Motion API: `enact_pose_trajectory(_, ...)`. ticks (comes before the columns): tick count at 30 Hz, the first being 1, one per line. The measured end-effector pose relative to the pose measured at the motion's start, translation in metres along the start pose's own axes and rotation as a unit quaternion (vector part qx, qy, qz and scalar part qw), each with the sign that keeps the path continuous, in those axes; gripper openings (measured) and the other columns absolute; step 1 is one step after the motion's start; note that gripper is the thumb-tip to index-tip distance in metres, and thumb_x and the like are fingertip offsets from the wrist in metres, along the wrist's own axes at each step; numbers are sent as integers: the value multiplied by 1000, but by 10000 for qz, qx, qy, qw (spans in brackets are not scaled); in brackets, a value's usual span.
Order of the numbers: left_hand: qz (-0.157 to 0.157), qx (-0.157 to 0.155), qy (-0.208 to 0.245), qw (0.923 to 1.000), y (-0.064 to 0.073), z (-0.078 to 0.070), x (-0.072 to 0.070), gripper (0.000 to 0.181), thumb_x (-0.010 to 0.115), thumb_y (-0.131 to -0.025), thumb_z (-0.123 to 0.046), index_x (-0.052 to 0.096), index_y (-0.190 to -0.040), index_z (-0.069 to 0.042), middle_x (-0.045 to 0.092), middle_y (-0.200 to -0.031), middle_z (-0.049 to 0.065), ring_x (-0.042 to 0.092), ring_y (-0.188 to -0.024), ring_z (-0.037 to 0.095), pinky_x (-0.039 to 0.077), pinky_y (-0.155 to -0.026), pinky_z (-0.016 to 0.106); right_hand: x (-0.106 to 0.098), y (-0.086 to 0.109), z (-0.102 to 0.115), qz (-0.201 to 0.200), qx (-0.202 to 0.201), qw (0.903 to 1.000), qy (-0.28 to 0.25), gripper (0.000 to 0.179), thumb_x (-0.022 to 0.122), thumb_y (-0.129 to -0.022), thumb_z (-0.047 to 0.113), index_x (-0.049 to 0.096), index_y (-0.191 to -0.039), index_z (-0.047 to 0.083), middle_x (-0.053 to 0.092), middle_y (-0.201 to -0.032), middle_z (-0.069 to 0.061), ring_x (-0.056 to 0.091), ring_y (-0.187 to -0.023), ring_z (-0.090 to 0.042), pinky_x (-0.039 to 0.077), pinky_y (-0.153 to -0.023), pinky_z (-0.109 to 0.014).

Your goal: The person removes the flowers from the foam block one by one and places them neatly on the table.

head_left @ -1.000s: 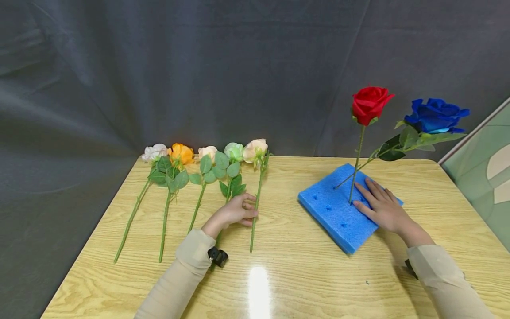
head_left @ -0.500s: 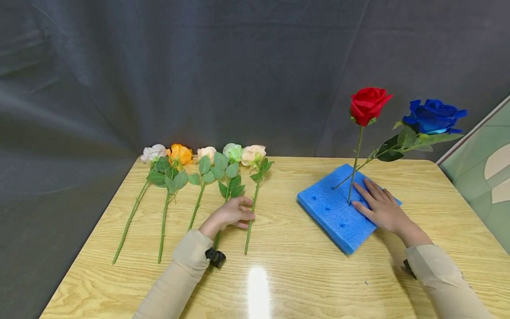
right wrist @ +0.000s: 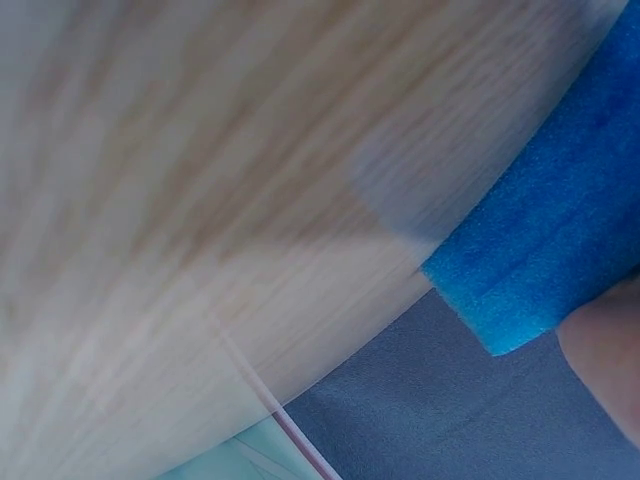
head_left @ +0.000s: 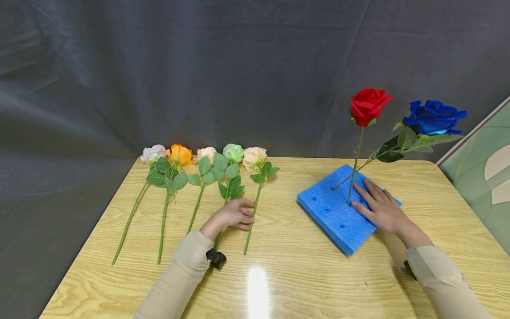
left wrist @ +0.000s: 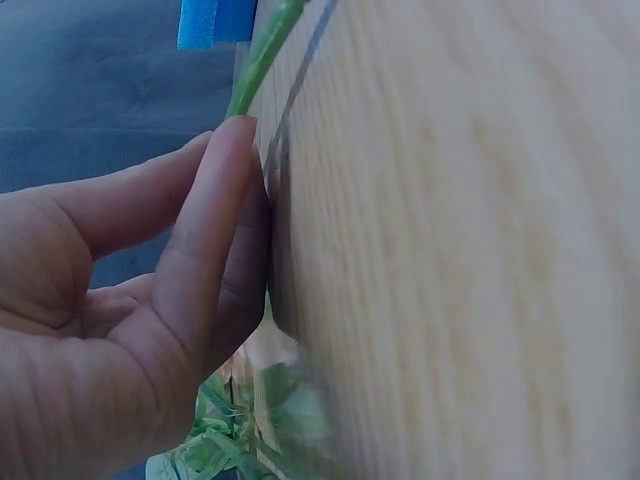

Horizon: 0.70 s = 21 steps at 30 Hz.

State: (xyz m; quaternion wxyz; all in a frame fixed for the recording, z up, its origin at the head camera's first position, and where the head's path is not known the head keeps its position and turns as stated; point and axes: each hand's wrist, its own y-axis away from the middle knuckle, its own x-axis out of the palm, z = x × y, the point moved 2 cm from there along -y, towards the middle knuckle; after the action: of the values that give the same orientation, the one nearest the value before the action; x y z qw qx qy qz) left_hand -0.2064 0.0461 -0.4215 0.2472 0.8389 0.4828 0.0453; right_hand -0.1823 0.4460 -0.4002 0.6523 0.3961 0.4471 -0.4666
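In the head view, my left hand (head_left: 233, 215) pinches the stem of a pale peach artificial rose (head_left: 255, 158), the rightmost of a row lying on the table. The left wrist view shows the thumb and fingertips on its green stem (left wrist: 265, 60), close to the tabletop. My right hand (head_left: 384, 215) rests with fingers spread on a blue foam block (head_left: 334, 217). A red rose (head_left: 369, 107) stands nearly upright in the block. A blue rose (head_left: 434, 117) leans far to the right from it. Several small holes show in the block's top.
Left of the peach rose lie a green rose (head_left: 233, 153), a smaller peach rose (head_left: 206, 153), an orange rose (head_left: 180, 155) and a white rose (head_left: 153, 153). A dark cloth (head_left: 255, 79) hangs behind the wooden table (head_left: 295, 283). A pale green panel (head_left: 484, 177) stands at right.
The peach rose has turned about its stem, its leaves now spreading to the right, and its lower end has shifted slightly left. My right hand stays on the block.
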Motion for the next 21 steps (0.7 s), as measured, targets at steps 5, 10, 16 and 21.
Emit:
enact_pose_trajectory(5, -1, 29, 30, 10000, 0, 0, 1, 50, 58, -91, 3, 41, -139, 4, 54, -120, 25, 64, -101, 32, 60, -79, 35, 0, -1, 0, 8, 3, 10000, 31, 71, 36, -101, 47, 9, -155, 10, 1, -158, -27, 5, -143, -51, 7, -110, -70)
enact_pose_trajectory(10, -52, 7, 53, 10000, 1, -2, 2, 49, 59, -91, 3, 43, -137, 3, 55, -120, 24, 66, -96, 27, 60, -78, 34, 0, 0, 0, -9, -3, 10000, 42, 70, 37, -101, 47, 10, -155, 10, 2, -158, -27, 5, -143, -51, 7, -110, -70)
enact_pose_trajectory(16, -107, -18, 95, 9999, 0, 0, 2, 48, 58, -91, 4, 44, -136, 4, 56, -119, 24, 65, -99, 31, 60, -79, 34, 0, 1, 1, -40, -21, 10000, 36, 70, 37, -101, 46, 10, -155, 10, 3, -158, -27, 6, -143, -50, 8, -110, -70)
enact_pose_trajectory(21, -230, 27, 179, 9996, -2, -2, 0, 45, 57, -92, 4, 46, -135, 3, 57, -117, 23, 65, -102, 31, 60, -79, 36, 0, 0, 0, 9, 8, 10000, 69, 70, 37, -101, 47, 9, -155, 10, 2, -158, -27, 6, -143, -51, 7, -111, -69)
